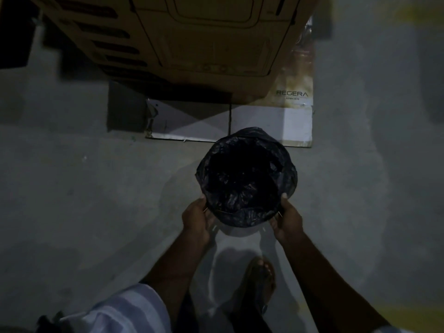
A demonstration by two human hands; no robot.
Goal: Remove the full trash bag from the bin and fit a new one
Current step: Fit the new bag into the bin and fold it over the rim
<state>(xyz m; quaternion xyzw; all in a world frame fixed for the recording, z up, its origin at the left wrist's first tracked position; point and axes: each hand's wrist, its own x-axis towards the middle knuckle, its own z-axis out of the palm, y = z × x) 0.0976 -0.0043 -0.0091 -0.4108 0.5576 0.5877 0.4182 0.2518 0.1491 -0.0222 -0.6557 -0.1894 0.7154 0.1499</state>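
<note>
At the centre of the frame I see a black trash bag (247, 176), crinkled and glossy, folded over the rim of a pale bin (236, 230) on the grey floor (96, 188) (the inside is too dark to read). My left hand (197, 222) and right hand (287, 221) grasp the bag's folded edge at opposite sides.

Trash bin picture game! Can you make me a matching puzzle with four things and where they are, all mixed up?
Things:
1. black trash bag
2. left hand
3. cardboard box
4. foot

Places:
A. at the top of the picture, behind the bin
B. on the floor, below the bin in the picture
C. folded over the bin's rim
D. gripping the bin's left side

Pairs: 1-C, 2-D, 3-A, 4-B
</note>
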